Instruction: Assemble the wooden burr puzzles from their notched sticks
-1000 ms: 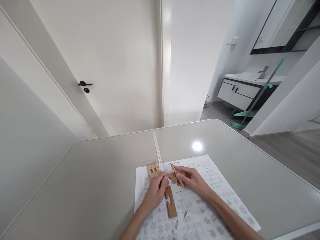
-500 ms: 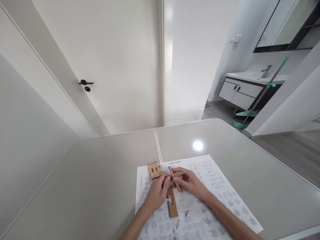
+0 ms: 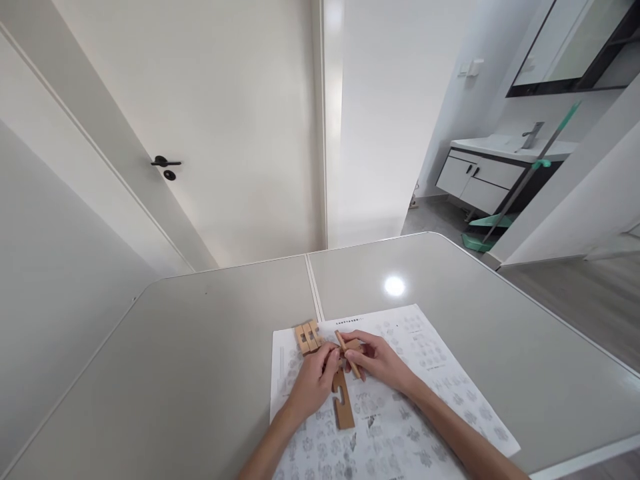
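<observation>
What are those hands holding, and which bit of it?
The right hand pinches a slim wooden piece near its middle, both ends showing. I can't tell what, if anything, the left hand grips.

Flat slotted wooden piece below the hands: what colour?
Brown; the slotted piece shows best in the head view.

Curled hands (image 3: pixel 311 381) (image 3: pixel 384 362), close together (contact unclear)
</observation>
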The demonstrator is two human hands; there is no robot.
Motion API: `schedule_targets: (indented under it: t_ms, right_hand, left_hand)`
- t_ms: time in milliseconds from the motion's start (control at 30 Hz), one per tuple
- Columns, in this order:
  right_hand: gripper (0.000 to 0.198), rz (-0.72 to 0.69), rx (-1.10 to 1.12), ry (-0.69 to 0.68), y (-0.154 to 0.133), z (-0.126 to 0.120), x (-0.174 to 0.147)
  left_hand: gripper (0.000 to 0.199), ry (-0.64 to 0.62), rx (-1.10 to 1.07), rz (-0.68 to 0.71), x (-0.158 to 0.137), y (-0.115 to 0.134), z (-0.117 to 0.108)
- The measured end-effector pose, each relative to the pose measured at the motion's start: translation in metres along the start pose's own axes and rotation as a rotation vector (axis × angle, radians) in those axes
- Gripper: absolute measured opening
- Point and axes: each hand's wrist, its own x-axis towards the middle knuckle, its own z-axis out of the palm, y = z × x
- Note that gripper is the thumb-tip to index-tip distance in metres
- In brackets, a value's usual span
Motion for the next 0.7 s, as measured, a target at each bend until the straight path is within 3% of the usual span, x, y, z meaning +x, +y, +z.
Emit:
schedule_targets:
  t_ms: [167,300,467,600,700]
  right_hand:
    - [0.058,0.02,-0.005,-0.011,-0.002,-0.001,0.0]
    - [0.056,0.015,0.011,0.075,-0.003,0.0,0.0]
    - [0.04,-0.092,-0.27,0.228,-0.007,0.0,-0.004]
    - [0.033,-0.187,-0.512,0.098,-0.013,-0.001,-0.009]
    - [0.058,-0.234,-0.602,-0.047,-0.016,0.0,-0.013]
  left_hand:
    - [0.038,-0.002,-0.041,-0.028,0.002,-0.001,0.0]
    - [0.039,0.026,-0.239,-0.099,0.003,-0.007,0.002]
    - [0.041,0.106,-0.455,-0.164,0.004,-0.008,-0.002]
    - [0.04,0.186,-0.512,-0.138,0.004,-0.005,-0.007]
    - [0.038,0.225,-0.565,-0.115,0.004,-0.005,-0.008]
